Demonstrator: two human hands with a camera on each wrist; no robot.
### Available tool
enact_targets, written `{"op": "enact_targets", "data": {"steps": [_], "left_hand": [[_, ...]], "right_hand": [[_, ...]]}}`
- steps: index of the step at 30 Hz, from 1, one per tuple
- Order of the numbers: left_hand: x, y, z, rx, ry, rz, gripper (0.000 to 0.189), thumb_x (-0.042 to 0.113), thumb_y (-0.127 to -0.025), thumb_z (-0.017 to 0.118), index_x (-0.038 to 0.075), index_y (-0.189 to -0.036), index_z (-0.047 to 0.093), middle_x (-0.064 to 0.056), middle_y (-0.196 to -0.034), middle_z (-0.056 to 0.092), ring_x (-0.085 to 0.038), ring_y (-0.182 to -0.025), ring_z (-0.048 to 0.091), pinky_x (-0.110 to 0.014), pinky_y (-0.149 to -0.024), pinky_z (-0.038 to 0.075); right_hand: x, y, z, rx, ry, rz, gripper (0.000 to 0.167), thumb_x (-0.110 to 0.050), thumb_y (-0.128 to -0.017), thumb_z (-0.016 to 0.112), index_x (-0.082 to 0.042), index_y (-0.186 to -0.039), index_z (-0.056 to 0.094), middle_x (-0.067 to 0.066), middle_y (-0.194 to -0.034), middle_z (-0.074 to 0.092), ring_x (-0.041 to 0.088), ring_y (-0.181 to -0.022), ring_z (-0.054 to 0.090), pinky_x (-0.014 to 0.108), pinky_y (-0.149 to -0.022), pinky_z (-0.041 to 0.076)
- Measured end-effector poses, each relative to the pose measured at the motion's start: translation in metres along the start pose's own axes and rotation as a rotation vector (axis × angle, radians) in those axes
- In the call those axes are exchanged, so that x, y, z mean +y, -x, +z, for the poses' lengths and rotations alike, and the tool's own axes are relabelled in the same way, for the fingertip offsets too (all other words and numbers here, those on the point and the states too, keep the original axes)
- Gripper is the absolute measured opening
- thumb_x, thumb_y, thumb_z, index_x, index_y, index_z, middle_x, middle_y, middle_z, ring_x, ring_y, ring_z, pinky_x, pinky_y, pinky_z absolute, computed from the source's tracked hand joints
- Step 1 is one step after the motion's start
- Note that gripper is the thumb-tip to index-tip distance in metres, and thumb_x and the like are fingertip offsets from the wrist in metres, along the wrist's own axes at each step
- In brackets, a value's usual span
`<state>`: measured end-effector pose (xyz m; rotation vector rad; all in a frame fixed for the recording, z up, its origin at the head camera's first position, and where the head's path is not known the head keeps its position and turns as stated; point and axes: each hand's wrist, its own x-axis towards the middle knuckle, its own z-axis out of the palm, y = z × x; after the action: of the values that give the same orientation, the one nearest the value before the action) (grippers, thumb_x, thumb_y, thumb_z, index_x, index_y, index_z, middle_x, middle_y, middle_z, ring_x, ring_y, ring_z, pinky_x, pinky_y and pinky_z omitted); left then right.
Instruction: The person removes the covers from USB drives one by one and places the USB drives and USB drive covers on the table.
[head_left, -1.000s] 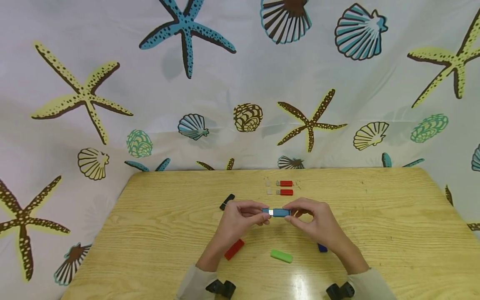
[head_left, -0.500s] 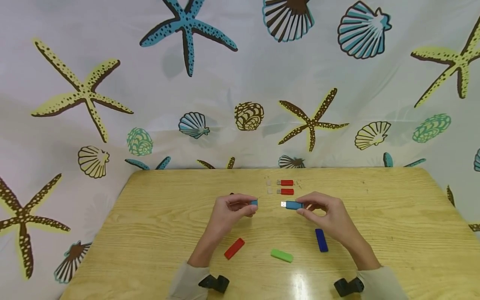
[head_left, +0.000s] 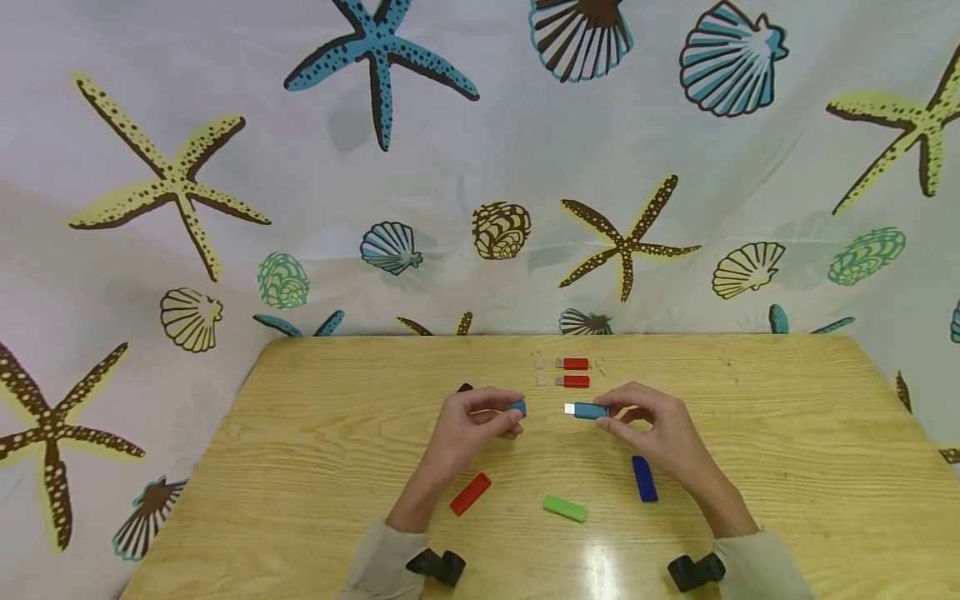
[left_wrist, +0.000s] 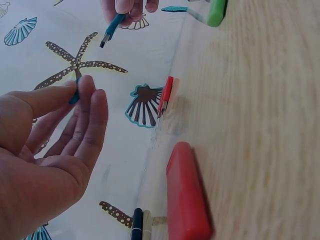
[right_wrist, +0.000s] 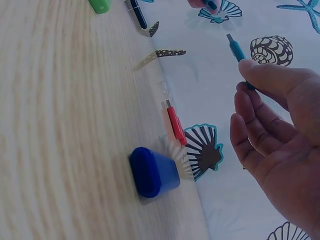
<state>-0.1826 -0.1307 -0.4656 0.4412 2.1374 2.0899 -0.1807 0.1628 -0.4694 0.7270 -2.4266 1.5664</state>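
Note:
My right hand (head_left: 648,414) pinches a blue USB flash drive (head_left: 588,410) at its rear end, between thumb and fingers. Its bare metal plug (head_left: 570,408) points left. Between the thumb and fingertips of my left hand (head_left: 476,421) is a small blue cap (head_left: 521,407), mostly covered by the fingers. A short gap separates cap and plug, and both are held above the table. The left wrist view also shows the cap (left_wrist: 74,97) in the fingertips and the drive (left_wrist: 113,29) beyond it.
Two uncapped red USB drives (head_left: 576,382) lie at the back beside small clear caps (head_left: 542,380). Nearer lie a red stick (head_left: 471,494), a green one (head_left: 565,508) and a dark blue one (head_left: 644,479). A black stick (head_left: 465,387) is partly hidden behind my left hand.
The cap has come off the blue drive, baring the whole plug, and my hands have drawn apart. Since then my left hand has shifted slightly right with the cap.

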Motion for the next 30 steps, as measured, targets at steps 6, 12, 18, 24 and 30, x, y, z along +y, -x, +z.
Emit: {"op": "enact_targets", "data": {"steps": [6, 12, 18, 24, 30], "left_hand": [[-0.001, 0.001, 0.001, 0.009, -0.022, 0.032, 0.024, 0.004, -0.097, 0.070, -0.008, -0.118, 0.071, -0.028, -0.102, 0.070, -0.020, -0.079, 0.074, -0.038, -0.077, 0.062], [-0.006, 0.000, 0.003, 0.012, -0.090, 0.040, 0.022, 0.006, -0.096, 0.073, -0.004, -0.115, 0.074, -0.020, -0.100, 0.074, -0.040, -0.084, 0.072, -0.035, -0.077, 0.062], [-0.008, -0.004, 0.004, 0.010, -0.153, 0.016, 0.020, 0.008, -0.095, 0.075, -0.001, -0.113, 0.077, -0.016, -0.100, 0.076, -0.044, -0.088, 0.073, -0.040, -0.079, 0.062], [-0.006, -0.013, 0.005, 0.035, -0.224, -0.008, 0.016, 0.011, -0.093, 0.078, 0.004, -0.107, 0.080, -0.009, -0.095, 0.078, -0.034, -0.085, 0.075, -0.038, -0.078, 0.061], [-0.008, -0.024, 0.005, 0.032, -0.288, -0.013, 0.015, 0.010, -0.093, 0.078, 0.004, -0.106, 0.080, -0.007, -0.094, 0.077, -0.029, -0.084, 0.075, -0.031, -0.075, 0.061]], "right_hand": [[0.004, 0.001, 0.001, -0.002, 0.006, 0.013, 0.018, -0.006, -0.091, 0.078, -0.011, -0.109, 0.078, -0.001, -0.102, 0.073, 0.017, -0.089, 0.068, 0.030, -0.077, 0.059], [0.009, 0.001, 0.001, -0.006, 0.012, 0.028, 0.019, -0.005, -0.091, 0.079, -0.010, -0.110, 0.078, 0.001, -0.103, 0.074, 0.017, -0.089, 0.068, 0.031, -0.076, 0.060], [0.012, -0.001, -0.002, 0.013, 0.056, 0.046, 0.019, -0.004, -0.091, 0.078, -0.008, -0.110, 0.078, 0.000, -0.101, 0.073, 0.016, -0.089, 0.068, 0.030, -0.076, 0.060], [0.016, -0.007, -0.003, 0.010, 0.071, 0.057, 0.018, -0.007, -0.091, 0.079, -0.010, -0.109, 0.078, -0.001, -0.102, 0.074, 0.016, -0.090, 0.067, 0.031, -0.075, 0.060], [0.020, -0.015, -0.001, -0.002, 0.104, 0.053, 0.018, -0.011, -0.092, 0.079, -0.014, -0.109, 0.079, -0.003, -0.106, 0.072, 0.015, -0.093, 0.065, 0.031, -0.075, 0.059]]}}
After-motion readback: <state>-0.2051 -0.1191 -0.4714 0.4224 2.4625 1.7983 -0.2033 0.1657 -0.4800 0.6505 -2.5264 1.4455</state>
